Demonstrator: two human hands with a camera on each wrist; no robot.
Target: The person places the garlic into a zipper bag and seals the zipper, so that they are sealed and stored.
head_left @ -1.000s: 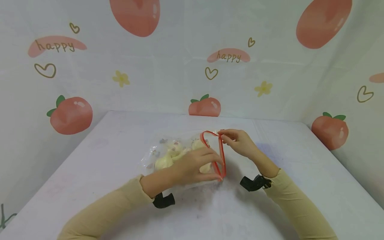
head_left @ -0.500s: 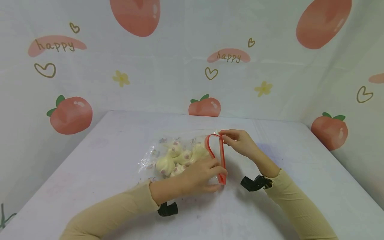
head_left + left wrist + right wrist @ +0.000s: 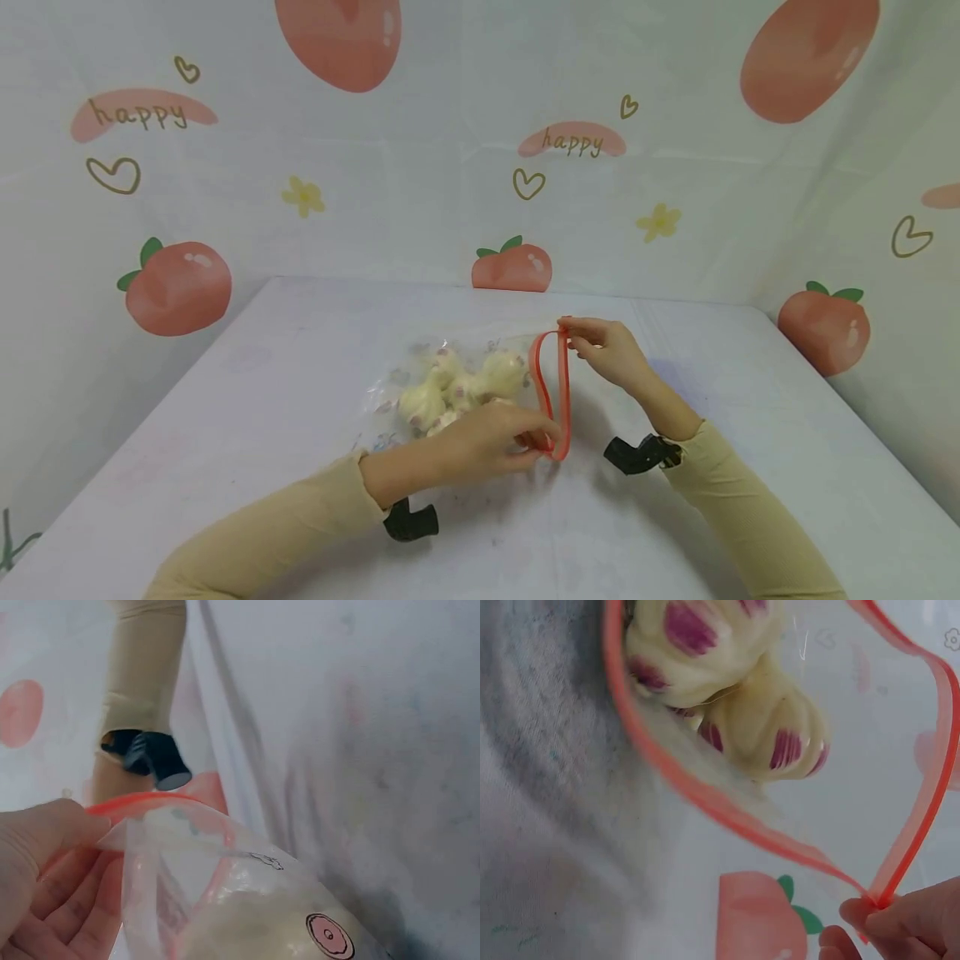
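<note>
A clear zip bag printed with small pictures lies on its side, its red-edged mouth gaping toward the right. Inside are several garlic bulbs, pale with purple patches, as the garlic in the right wrist view shows. My right hand pinches the far corner of the red zip strip between thumb and fingertip. At the near end of the mouth my left hand grips the red edge; in the left wrist view the left thumb presses on the strip, with the other fingers curled below it.
A white cloth covers the table. Behind it hangs a white backdrop printed with peaches, hearts and flowers. Black camera mounts sit on both wrists. A thin dark cord shows at the left edge.
My right hand has shifted slightly up and right with the bag's corner. My left hand has slid down to the near end of the mouth, and the bag has moved a little right.
</note>
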